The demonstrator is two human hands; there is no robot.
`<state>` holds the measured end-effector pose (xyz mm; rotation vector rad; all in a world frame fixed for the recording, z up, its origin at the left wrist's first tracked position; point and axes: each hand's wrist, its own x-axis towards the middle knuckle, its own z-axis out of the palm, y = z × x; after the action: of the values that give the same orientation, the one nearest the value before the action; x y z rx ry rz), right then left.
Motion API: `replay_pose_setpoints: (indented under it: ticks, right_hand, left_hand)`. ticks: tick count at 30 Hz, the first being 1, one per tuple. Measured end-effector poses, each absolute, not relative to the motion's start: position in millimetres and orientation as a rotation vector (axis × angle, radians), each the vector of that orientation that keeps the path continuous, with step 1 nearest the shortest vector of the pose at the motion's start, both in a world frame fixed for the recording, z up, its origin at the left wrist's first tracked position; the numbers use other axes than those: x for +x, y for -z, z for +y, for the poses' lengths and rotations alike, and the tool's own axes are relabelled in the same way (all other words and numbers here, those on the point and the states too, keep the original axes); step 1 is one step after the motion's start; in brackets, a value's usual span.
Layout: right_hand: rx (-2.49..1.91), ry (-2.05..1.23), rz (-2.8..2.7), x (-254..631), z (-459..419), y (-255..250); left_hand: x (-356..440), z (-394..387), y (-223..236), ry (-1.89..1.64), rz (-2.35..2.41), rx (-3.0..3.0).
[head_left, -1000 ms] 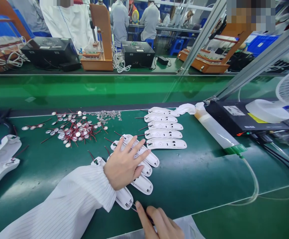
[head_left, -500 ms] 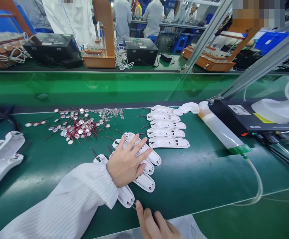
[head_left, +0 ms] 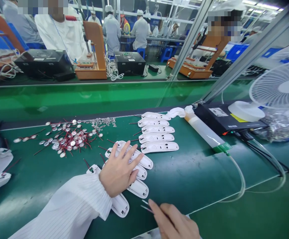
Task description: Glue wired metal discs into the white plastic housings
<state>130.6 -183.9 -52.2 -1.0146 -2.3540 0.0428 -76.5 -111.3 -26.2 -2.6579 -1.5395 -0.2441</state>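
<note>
green bench mat (head_left: 196, 179), part-way through a batch of white shells.
left hand (head_left: 118, 171) lies flat, fingers spread, on four slanted shells (head_left: 144, 162); right hand (head_left: 175, 222) pinches tweezers (head_left: 146, 205) just beside them. five shells (head_left: 156, 136) sit lined up behind; wired discs (head_left: 67, 139) remain heaped.

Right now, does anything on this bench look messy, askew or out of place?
Mostly tidy. Five white housings lie in a neat parallel stack, but the four under the left hand sit slanted to them. The metal discs with red wires lie in a loose tangled heap. Nothing looks spilled or broken.
</note>
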Motion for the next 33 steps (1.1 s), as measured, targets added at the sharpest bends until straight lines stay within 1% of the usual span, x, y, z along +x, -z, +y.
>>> replay_pose_setpoints:
  ticks: [5,11,20,27,33]
  right_hand:
    - [-1.245,-0.208,-2.101,147.3,-171.5,46.8]
    - [-1.159,-0.247,-2.054,151.6,-158.5,41.5]
    - [-1.234,-0.327,-2.008,156.5,-156.8,44.5]
    - [-1.237,-0.315,-1.984,153.9,-151.0,40.0]
    - [-1.24,-0.184,-1.937,168.6,-122.5,20.5]
  left_hand:
    - [-77.0,-110.6,28.2,0.258,-1.534,-2.618]
    - [-76.9,-111.3,29.3,0.254,-1.51,-2.596]
    - [-76.5,-110.6,25.2,0.216,-1.498,-2.599]
    - [-80.5,-111.1,17.3,0.215,-1.43,-2.578]
    - [-114.2,-119.6,-4.5,0.105,-1.186,-2.667]
